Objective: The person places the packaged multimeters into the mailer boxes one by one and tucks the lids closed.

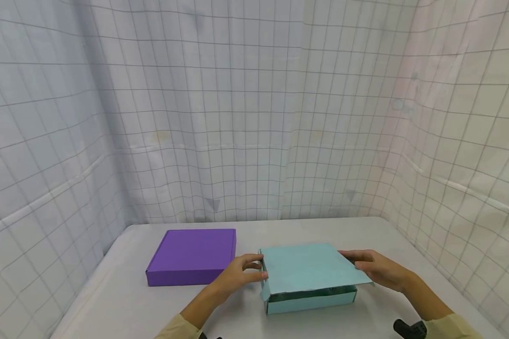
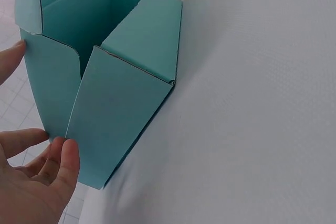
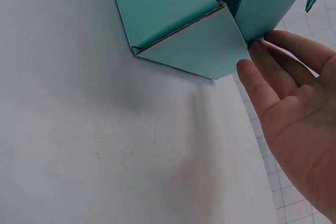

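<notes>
A light teal cardboard box [image 1: 309,303] stands on the table, its lid [image 1: 307,266] tilted down over it with a dark gap along the front. My left hand [image 1: 235,275] is at the box's left side, thumb and fingertips touching the edge there. In the left wrist view those fingertips meet a side flap [image 2: 52,77] beside the box wall [image 2: 118,114]. On the other side, my right hand [image 1: 383,268] reaches to the lid's right edge. Its extended fingers touch the right side flap [image 3: 268,11] in the right wrist view. The box's inside is mostly hidden.
A closed flat purple box [image 1: 192,249] lies on the white table [image 1: 119,292], left of the teal one and close to my left forearm. White gridded curtains [image 1: 237,117] enclose the table at the back and both sides.
</notes>
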Available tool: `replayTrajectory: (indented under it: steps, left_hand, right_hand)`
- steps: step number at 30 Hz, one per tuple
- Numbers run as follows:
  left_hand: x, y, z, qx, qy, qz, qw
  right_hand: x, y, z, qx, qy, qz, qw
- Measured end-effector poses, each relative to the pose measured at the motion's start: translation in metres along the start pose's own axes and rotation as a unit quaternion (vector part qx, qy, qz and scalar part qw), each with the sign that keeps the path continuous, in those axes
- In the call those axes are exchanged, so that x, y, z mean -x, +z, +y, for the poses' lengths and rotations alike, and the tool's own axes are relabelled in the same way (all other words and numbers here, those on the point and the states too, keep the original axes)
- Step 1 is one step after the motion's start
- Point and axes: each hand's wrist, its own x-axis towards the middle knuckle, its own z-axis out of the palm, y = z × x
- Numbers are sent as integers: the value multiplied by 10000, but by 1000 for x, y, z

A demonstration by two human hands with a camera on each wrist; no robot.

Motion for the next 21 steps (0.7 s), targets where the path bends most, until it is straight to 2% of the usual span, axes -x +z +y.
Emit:
replayTrajectory:
  steps: [6, 11, 17, 21]
  left_hand:
    - [3, 3, 0, 67, -63, 131, 9999]
    - [3, 8, -1, -179, -101, 355, 9992]
    - [5, 12, 1, -328, -196, 420, 9984]
    - [5, 13, 1, -306, -118, 405, 9986]
  right_hand:
    - [-1, 3, 1, 368, 200, 266, 9988]
    - [-2, 5, 3, 708, 381, 412, 9959]
    - [-2, 7, 6, 763, 310, 362, 9959]
    - [-1, 8, 7, 764, 284, 400, 9959]
